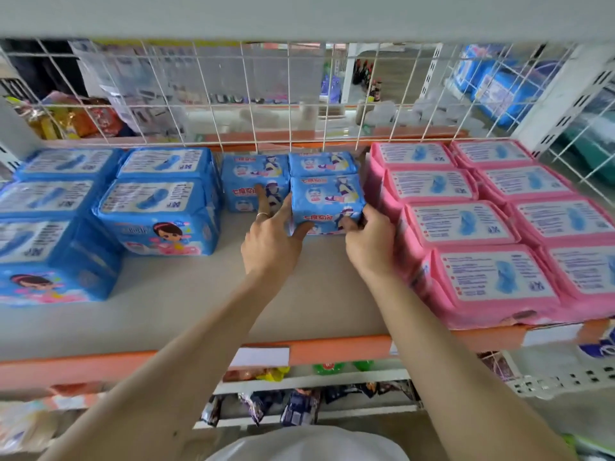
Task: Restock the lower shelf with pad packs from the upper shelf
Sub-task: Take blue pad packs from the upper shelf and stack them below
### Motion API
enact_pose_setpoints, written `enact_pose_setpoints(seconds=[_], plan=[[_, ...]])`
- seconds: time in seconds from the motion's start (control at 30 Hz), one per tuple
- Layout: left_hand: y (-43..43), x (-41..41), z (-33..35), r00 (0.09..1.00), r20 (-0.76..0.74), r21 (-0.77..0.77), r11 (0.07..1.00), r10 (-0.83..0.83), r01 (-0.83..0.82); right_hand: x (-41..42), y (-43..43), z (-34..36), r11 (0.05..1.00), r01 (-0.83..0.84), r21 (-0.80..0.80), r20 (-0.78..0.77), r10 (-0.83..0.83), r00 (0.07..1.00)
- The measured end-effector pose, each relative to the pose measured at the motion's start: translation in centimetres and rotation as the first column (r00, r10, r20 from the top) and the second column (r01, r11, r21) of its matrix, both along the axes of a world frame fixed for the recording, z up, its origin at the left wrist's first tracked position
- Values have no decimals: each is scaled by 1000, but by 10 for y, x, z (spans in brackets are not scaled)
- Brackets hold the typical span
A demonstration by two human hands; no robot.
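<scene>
Left hand (271,242): fingers were nearly straight and spread, with a ring on one. The thumb lay against the front face of the front small blue pack (327,202), the forefinger ran up its left side, and another finger reached over the neighbouring small blue pack (254,181).

Right hand (369,241): fingers were curled round the lower right corner of the front small blue pack, gripping it, with the knuckles just beside the pink packs (466,224).

Front small blue pack: stood on the shelf board (186,311), held between both hands and close against the rear small blue pack (321,163) behind it. It was wedged between the neighbouring small blue pack on its left and the pink packs on its right.

Large blue packs (159,211): were stacked in rows at the left of the board.

Pink packs: lay in two rows at the right, reaching the front edge.

Wire grid (233,94): white, closed off the back of the shelf, with blurred goods beyond.

Orange edge strip (332,352): ran along the front and carried a white label (259,357).

Snack packets (296,407): sat on a shelf below.
</scene>
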State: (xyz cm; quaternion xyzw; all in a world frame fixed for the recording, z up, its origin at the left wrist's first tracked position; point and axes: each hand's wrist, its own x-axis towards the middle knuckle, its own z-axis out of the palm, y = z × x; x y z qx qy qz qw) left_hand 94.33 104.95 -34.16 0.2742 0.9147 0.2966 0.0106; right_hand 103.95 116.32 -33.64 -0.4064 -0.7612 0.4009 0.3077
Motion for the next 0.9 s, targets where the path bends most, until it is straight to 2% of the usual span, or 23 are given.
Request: enact_pose_setpoints(seconds=[0.17,0.3,0.43,0.5,0.57,0.73,0.87,0.9], plan=[[-13,14,4,997,-48,29,998,65,-63,14,-15,4,1000,-20,-23,43,21,999],[-34,34,12,995,-41,97,992,88,-84,36,-41,9,991,-131,7,82,130,988],[-53,66,16,989,-146,18,1000,18,-16,64,-60,25,957,-289,16,197,280,940],[-62,80,17,980,-192,-40,999,-44,37,73,-62,34,938,-339,70,285,307,908],[-71,91,20,976,-201,-58,996,-84,74,81,-64,43,925,-365,107,286,323,902],[-103,117,40,951,-273,-21,990,-142,142,112,-82,63,899,-395,189,309,327,893],[-148,141,57,927,-335,29,981,-170,190,151,-111,80,807,-428,406,396,267,879],[-158,147,61,924,-345,46,980,-168,195,160,-117,85,796,-435,420,395,271,878]])
